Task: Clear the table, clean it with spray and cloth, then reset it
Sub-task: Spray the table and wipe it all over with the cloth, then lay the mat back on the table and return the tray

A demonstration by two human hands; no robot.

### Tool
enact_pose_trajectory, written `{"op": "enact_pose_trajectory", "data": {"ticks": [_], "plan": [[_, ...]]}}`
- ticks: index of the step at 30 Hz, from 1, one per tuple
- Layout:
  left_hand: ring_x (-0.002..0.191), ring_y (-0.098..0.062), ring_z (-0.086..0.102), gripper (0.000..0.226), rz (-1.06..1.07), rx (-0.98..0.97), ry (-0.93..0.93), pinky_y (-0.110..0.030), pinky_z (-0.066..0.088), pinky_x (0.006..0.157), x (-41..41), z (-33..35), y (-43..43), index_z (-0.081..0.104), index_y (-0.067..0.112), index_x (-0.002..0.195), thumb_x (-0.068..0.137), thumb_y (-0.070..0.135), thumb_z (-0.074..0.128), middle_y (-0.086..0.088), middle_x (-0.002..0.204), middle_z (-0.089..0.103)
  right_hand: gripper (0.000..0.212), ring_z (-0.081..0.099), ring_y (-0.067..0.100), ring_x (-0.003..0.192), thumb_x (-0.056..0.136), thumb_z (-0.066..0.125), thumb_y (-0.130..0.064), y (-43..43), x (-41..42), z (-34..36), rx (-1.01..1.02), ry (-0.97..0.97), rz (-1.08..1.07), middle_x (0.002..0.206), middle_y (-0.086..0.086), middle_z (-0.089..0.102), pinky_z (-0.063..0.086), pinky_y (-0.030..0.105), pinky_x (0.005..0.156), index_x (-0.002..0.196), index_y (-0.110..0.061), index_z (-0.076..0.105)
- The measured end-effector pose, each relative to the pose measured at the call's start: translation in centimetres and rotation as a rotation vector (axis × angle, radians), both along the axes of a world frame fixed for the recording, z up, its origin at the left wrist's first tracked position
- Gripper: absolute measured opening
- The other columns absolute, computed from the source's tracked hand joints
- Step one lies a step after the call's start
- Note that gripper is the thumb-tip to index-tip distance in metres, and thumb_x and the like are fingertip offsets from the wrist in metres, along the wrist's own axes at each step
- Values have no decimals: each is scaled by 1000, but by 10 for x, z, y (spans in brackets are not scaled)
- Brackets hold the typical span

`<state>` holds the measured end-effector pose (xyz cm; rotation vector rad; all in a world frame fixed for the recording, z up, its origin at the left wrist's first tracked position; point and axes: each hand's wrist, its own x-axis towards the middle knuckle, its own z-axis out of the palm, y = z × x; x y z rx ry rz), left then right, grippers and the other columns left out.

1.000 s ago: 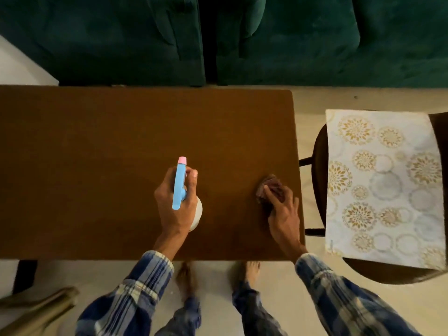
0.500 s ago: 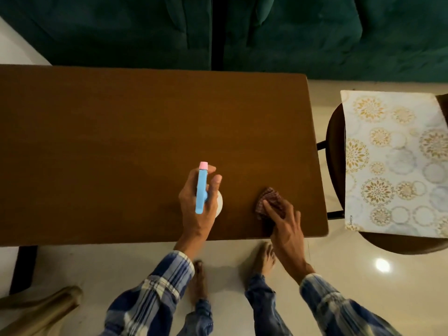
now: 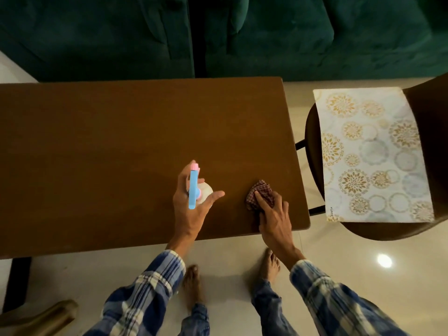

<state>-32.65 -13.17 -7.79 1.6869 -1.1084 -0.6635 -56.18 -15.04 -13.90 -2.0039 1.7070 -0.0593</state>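
A spray bottle with a blue head, pink nozzle and white body stands upright over the brown table, near its front edge. My left hand is at the bottle's neck, fingers along its left side and thumb spread out to the right, off the bottle. A crumpled red checked cloth lies near the table's front right corner. My right hand presses on the cloth with straight fingers, the index finger laid across it.
A patterned placemat lies on a dark chair right of the table. A green sofa runs along the far side. My bare feet stand on the pale floor; a tan object sits bottom left.
My left thumb has lifted off the spray bottle and spread out to the right. My right hand stays on the cloth. My view has shifted slightly over the table.
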Motion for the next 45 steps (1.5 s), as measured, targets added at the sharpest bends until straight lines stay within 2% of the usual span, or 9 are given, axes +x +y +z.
{"op": "enact_pose_trajectory", "data": {"ticks": [8,12,15,21,25,32,35,38,45], "plan": [[152,-24,14,116,215,28,-183,-57,27,118,-34,81,31,15,15,155,67,49,82,-9,165,7,58,36,31,128,101,46,-52,-31,-60,63,-41,-65,110,153,9,33,41,53,107,155,-34,35],[146,-21,28,81,169,-100,-230,-47,40,111,-116,111,-11,36,3,144,80,31,75,-16,158,23,50,42,29,122,103,51,-43,-70,-128,83,-56,-176,-46,144,11,40,45,50,100,151,-29,42],[139,-15,39,66,34,98,-99,-37,41,110,-186,103,-62,34,15,148,94,39,63,-5,153,38,48,53,34,117,101,59,-29,-107,-186,79,-26,-280,-250,139,13,45,51,53,94,148,-21,49],[137,-27,44,74,-243,555,118,-47,42,110,-301,31,-175,29,12,150,94,54,53,-11,153,41,44,60,33,108,100,61,-19,-188,-276,62,20,-274,-403,126,16,56,53,44,89,142,-12,54],[133,-34,48,85,-128,664,187,-49,45,106,-332,-17,-230,28,11,148,87,57,63,-14,150,42,50,43,43,127,97,64,-20,-233,-319,43,-86,-103,-491,140,24,43,40,53,104,143,-7,49],[106,-27,67,61,43,633,321,-45,57,91,-330,-39,-259,50,12,131,81,34,78,-9,124,67,72,33,41,142,95,65,-40,-273,-355,31,109,-141,-679,151,16,35,23,61,116,153,-19,29],[91,-21,72,43,130,622,386,-41,62,79,-315,-21,-252,58,11,117,80,14,80,-8,110,74,58,57,29,122,90,74,-31,-272,-347,46,59,-250,-732,134,8,55,53,45,91,138,-19,43],[86,-19,73,40,128,579,431,-39,63,72,-292,10,-242,59,13,113,80,7,79,-7,103,75,54,62,16,103,89,76,-17,-269,-329,74,79,-327,-757,129,6,62,52,26,69,135,-15,48],[79,-16,74,45,145,429,533,-29,59,62,-184,144,-209,54,19,122,86,1,73,-7,98,75,46,68,26,106,88,75,-8,-263,-219,192,60,-527,-661,127,4,62,61,53,83,123,-23,49]]}}
